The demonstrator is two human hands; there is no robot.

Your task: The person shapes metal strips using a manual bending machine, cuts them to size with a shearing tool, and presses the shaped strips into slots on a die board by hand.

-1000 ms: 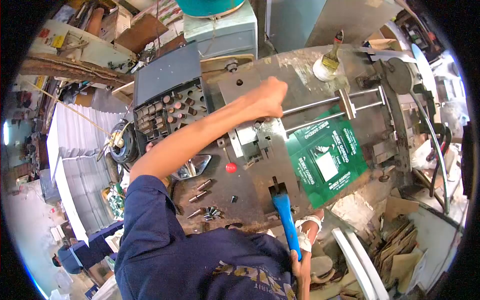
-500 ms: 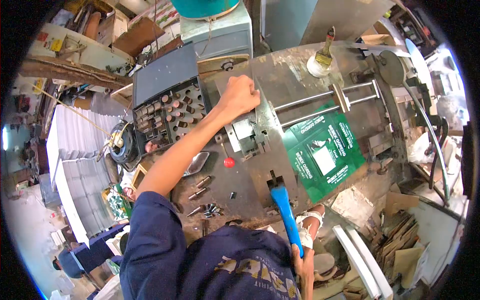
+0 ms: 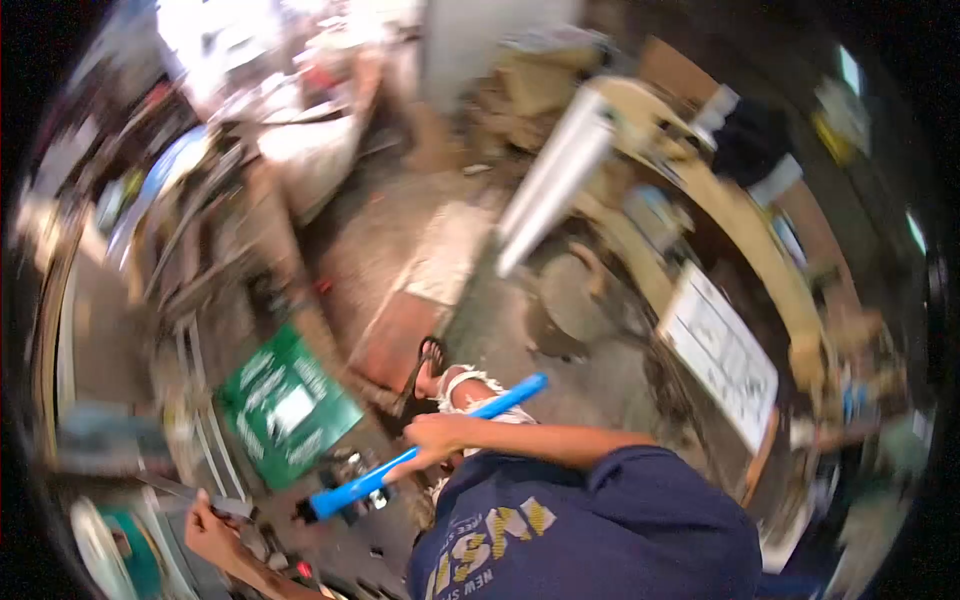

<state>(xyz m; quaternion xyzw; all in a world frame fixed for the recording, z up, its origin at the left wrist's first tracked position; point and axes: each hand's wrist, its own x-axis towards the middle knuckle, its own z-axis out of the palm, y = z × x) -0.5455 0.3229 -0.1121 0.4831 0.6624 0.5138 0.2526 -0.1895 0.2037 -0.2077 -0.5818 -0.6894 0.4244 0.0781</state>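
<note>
My right hand (image 3: pixel 440 438) is closed around a long blue-covered lever (image 3: pixel 350 492), which slants across in front of my body. The lever's blue end sticks out past the hand, and its other end reaches the machine. At lower left, my left hand (image 3: pixel 205 530) has its fingers curled beside a flat metal bar (image 3: pixel 235 506); blur hides what they grip. A green printed sheet (image 3: pixel 262 440) with a white patch lies flat on the bench between the machine's rails and my right hand. A small red knob (image 3: pixel 304 569) shows near my left forearm.
A white roll or tube (image 3: pixel 555 185) leans at the upper middle, beside a curved tan board (image 3: pixel 740 195). A white panel with dark lines (image 3: pixel 720 355) stands at right. My sandaled foot (image 3: pixel 428 365) is on the floor beyond the bench edge. Much is motion-blurred.
My view has swung strongly toward the right, so the bench now sits at lower left. My right hand has shifted from the lever's end to farther along it, and the blue end now projects past it.
</note>
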